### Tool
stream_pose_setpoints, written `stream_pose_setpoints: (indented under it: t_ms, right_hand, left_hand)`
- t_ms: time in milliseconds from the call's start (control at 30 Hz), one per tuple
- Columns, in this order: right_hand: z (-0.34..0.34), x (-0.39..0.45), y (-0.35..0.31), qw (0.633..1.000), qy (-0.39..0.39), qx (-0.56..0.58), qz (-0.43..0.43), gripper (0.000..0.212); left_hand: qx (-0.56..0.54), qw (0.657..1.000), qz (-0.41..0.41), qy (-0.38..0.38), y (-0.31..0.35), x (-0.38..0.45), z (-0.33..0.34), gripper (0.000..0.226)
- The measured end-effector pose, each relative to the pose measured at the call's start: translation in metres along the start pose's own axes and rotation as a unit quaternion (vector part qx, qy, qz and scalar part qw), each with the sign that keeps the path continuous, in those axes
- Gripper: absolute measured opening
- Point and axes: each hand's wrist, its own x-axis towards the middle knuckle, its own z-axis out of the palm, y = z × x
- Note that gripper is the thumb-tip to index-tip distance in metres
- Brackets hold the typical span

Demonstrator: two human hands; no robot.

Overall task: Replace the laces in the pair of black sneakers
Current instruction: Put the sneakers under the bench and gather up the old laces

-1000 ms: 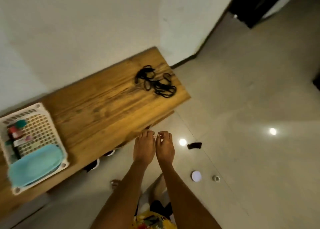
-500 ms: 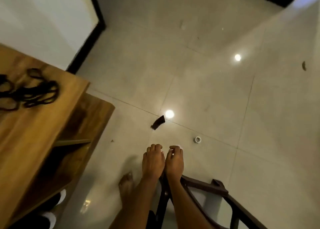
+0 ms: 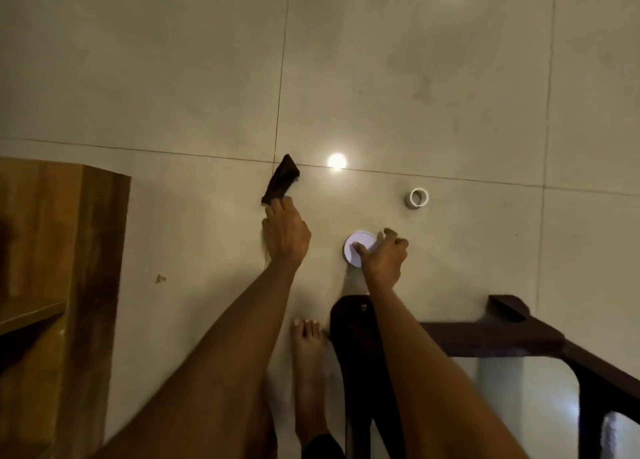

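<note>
While reaching, hands [image 3: 285,231] at floor [image 3: 450,77] items.

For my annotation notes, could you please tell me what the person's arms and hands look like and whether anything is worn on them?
Both arms are bare up to the picture's lower edge, with no sleeves visible. The left hand and right hand wear no gloves, and no watch, bracelet or ring shows on either, though the dim light limits fine detail. A bare foot shows between the arms.

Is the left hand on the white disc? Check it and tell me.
No: the left hand is at the black piece on the floor, while the right hand is the one reaching onto the white disc.
</note>
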Motion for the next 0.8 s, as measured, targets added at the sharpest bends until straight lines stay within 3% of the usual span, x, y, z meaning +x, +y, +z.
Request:
stream_pose_setpoints:
  t_ms: [100, 167, 300, 400, 467, 633, 800]
  right_hand:
    - [0.017, 0.009, 0.009, 0.997, -0.007, -0.057, -0.057, 0.089]
    - [0.032, 0.008, 0.011, 0.993, 0.002, -0.088, -0.080, 0.094]
    - [0.047, 0.005, 0.012, 0.984, 0.011, -0.131, -0.116, 0.082]
    - [0.048, 0.000, 0.002, 0.990, -0.003, -0.043, -0.133, 0.076]
    - [0.043, -0.008, -0.015, 0.989, -0.025, 0.065, -0.130, 0.077]
    - [0.004, -0.051, -0.090, 0.965, -0.077, 0.238, -0.073, 0.057]
    - [-0.042, -0.126, -0.168, 0.954, -0.160, 0.235, -0.091, 0.048]
  left_hand:
    - [0.024, 0.997, -0.025, 0.069, -0.009, 0.030, 0.014, 0.043]
    - [0.015, 0.993, -0.049, 0.109, -0.015, 0.045, 0.020, 0.045]
    - [-0.013, 0.996, -0.071, 0.054, -0.017, 0.064, 0.021, 0.042]
    - [-0.026, 0.997, -0.072, 0.032, -0.021, 0.073, 0.008, 0.030]
    - [-0.104, 0.991, -0.087, 0.012, -0.024, 0.067, -0.004, 0.026]
    - [-0.365, 0.923, -0.110, -0.055, -0.025, 0.012, -0.059, 0.030]
    - [-0.468, 0.862, -0.194, -0.032, -0.024, -0.043, -0.149, 0.029]
